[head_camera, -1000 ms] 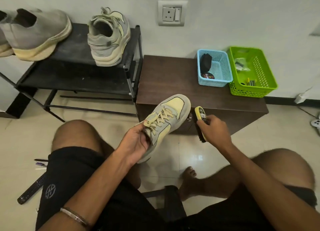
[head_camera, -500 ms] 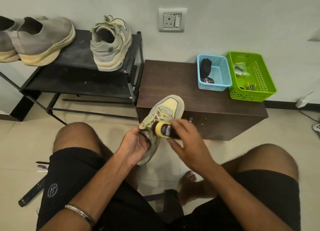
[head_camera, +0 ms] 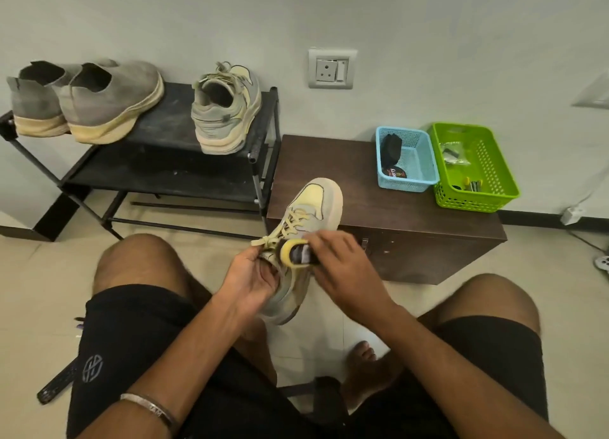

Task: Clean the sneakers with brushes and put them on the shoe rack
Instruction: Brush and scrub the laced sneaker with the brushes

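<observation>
On the left end of the shoe rack (head_camera: pixel 171 132) stands a pair of grey slip-on sneakers (head_camera: pixel 99 102), heels toward the viewer. Near the rack's right edge sits one grey-and-yellow laced sneaker (head_camera: pixel 224 109), also heel out; it looks already put away. Its partner, the second laced sneaker (head_camera: pixel 306 227), is held over the front left corner of the brown cabinet (head_camera: pixel 412 227), toe pointing toward the wall. The left hand (head_camera: pixel 250 280) grips it around the heel and collar, fingers curled. The right hand (head_camera: pixel 339 270) clasps a yellow-edged brush (head_camera: pixel 296 254) laid against the sneaker's side just below the laces. Toward the cabinet's back right corner sit a blue basket (head_camera: pixel 418 161) and, touching it, a green basket (head_camera: pixel 484 171), each holding small supplies. By my reading, brushing of this last sneaker is underway; finishing it and setting it on the rack beside its mate remains.
</observation>
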